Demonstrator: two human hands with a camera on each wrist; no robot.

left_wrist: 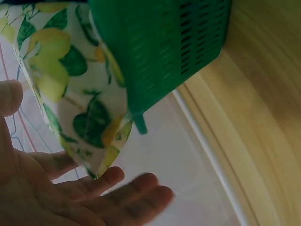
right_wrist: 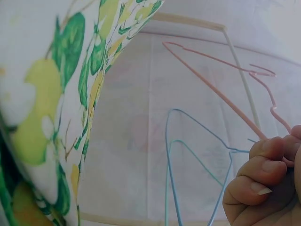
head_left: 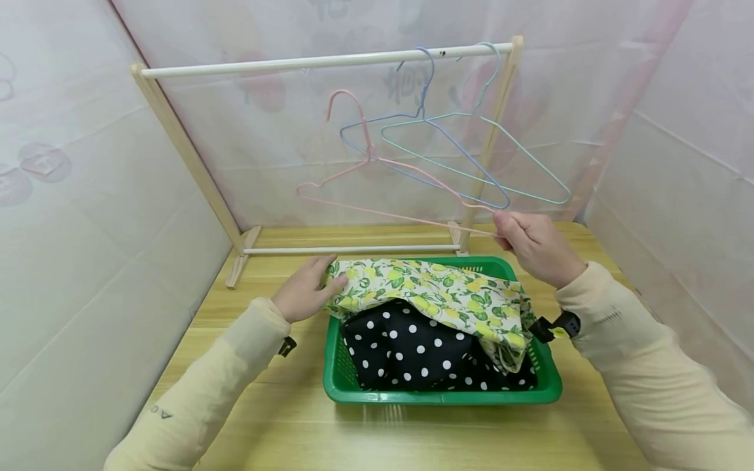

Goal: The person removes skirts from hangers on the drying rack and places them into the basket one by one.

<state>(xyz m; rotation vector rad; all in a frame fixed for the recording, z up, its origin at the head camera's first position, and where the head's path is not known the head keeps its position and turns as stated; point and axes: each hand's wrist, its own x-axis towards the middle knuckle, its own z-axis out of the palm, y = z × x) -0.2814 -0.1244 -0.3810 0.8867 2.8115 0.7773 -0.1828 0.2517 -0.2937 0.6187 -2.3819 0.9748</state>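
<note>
My right hand (head_left: pixel 536 245) grips one end of a pink clothes hanger (head_left: pixel 406 167), its fingers curled round the wire. The hanger is held up in front of the rack, hook upward. In the right wrist view the curled fingers (right_wrist: pixel 254 188) show at the hanger's corner. My left hand (head_left: pixel 306 288) is at the left end of a lemon-print cloth (head_left: pixel 436 288). Its fingers are spread and fairly straight under the cloth's corner in the left wrist view, the thumb apart from them. The cloth lies over a black polka-dot cloth (head_left: pixel 406 350) in a green basket (head_left: pixel 444 397).
A wooden rack with a white top rail (head_left: pixel 283 64) stands behind the basket. From the rail's right part hang a blue hanger (head_left: pixel 459 145) and a mint-green hanger (head_left: pixel 530 157). Pale curtain-like sheets surround the wooden table (head_left: pixel 259 418).
</note>
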